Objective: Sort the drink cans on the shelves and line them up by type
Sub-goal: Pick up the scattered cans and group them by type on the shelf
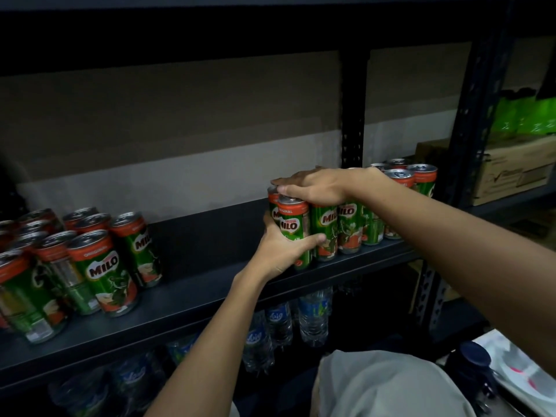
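Two clusters: we see Milo cans in a right group (355, 224) at 3 o'clock and a left group (75, 266) at 9 o'clock, well apart.
Left hand (281, 246): curled round the front can (293, 233).
Right hand (316, 186): fingers flat on the can tops (pressing).
Progress: we judge it partway; the left group looks unaligned.
Shelf (192, 296): dark.

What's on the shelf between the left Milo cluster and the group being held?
Nothing: in the head view, bare dark shelf separates the left Milo cluster from the held group.
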